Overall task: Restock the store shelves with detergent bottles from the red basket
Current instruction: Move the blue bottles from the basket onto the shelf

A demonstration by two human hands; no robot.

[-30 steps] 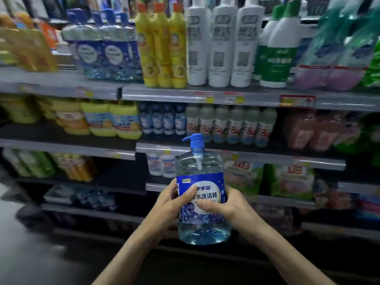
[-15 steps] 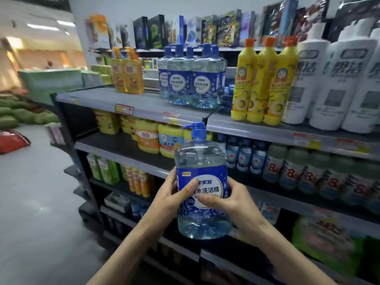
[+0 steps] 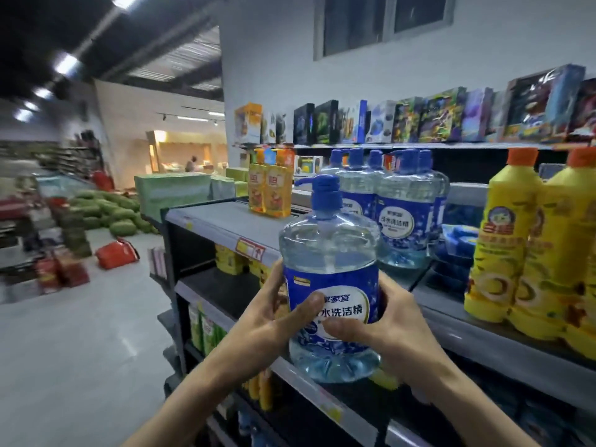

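Observation:
I hold a clear detergent bottle with a blue pump cap and a blue label upright in front of the shelf. My left hand grips its left side, and my right hand grips its right side, thumb across the label. Behind it, several identical blue-capped bottles stand grouped on the grey upper shelf. The held bottle hangs below and in front of that shelf's edge. A red basket lies on the floor far to the left.
Yellow bottles with orange caps stand on the shelf to the right, and two orange bottles at the back left. Boxed toys line the top shelf. Watermelons are piled on the floor beyond the aisle.
The view has swung up and to the left, and the shelf now appears nearer. The bottle has risen toward the upper shelf, still held in both hands.

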